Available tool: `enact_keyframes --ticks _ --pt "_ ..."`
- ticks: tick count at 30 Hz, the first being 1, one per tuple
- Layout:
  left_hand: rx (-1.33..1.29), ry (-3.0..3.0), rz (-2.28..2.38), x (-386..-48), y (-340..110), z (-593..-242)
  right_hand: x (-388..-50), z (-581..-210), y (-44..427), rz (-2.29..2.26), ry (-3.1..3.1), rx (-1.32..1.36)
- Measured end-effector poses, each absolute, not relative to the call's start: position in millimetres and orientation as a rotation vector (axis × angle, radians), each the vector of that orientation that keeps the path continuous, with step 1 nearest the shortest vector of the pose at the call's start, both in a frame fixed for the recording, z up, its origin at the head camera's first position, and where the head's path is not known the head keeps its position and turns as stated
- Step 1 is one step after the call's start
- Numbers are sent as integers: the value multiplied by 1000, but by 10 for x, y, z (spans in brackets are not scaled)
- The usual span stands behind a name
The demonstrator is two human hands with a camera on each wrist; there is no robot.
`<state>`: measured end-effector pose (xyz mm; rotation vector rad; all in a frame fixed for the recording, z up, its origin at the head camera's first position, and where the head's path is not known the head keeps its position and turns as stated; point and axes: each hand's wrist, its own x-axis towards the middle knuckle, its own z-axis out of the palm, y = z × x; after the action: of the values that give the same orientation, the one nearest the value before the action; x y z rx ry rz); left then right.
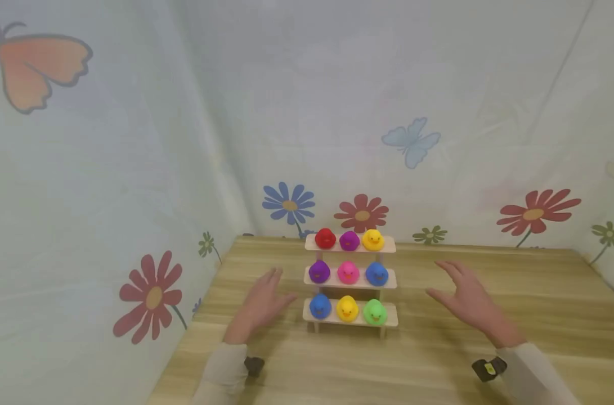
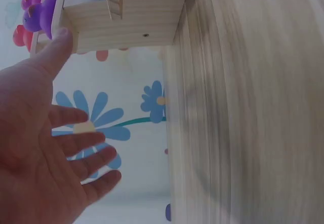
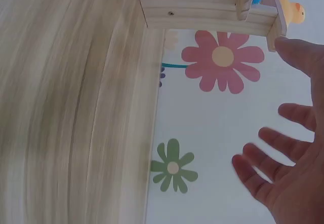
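Observation:
A small three-tier wooden stand (image 1: 337, 322) holds several coloured toy ducks, three on each tier. The top tier carries a red duck (image 1: 325, 238), a purple one and a yellow one (image 1: 373, 240). On the middle tier sit a purple duck (image 1: 319, 271), a pink duck (image 1: 348, 273) and a blue one. Blue, yellow and green ducks (image 1: 375, 313) line the bottom. My left hand (image 1: 260, 304) hovers left of the stand, fingers extended and holding nothing. To the right, my right hand (image 1: 471, 301) is likewise spread and holds nothing, apart from the stand.
The stand rests on a wood-grain table (image 1: 428, 360). Behind and to the left hangs a pale cloth (image 1: 307, 84) printed with flowers and butterflies. Dark straps (image 1: 489, 368) sit at both wrists.

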<state>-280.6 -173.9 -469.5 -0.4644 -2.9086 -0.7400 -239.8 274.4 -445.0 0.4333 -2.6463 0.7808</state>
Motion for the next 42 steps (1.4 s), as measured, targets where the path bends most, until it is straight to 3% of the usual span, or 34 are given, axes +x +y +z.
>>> enact_keyframes --ticks 6,23,42 --pt "-555 -2840 -995 -2890 -1606 -4660 -2482 -4416 2616 845 -2595 483" --pt "-705 -2854 -1100 -3086 -1289 -4520 -2705 -4171 2294 839 -2545 578" --pt "-639 -2934 -1147 -3159 -1294 -4504 -2906 -3864 2004 909 -2567 626"
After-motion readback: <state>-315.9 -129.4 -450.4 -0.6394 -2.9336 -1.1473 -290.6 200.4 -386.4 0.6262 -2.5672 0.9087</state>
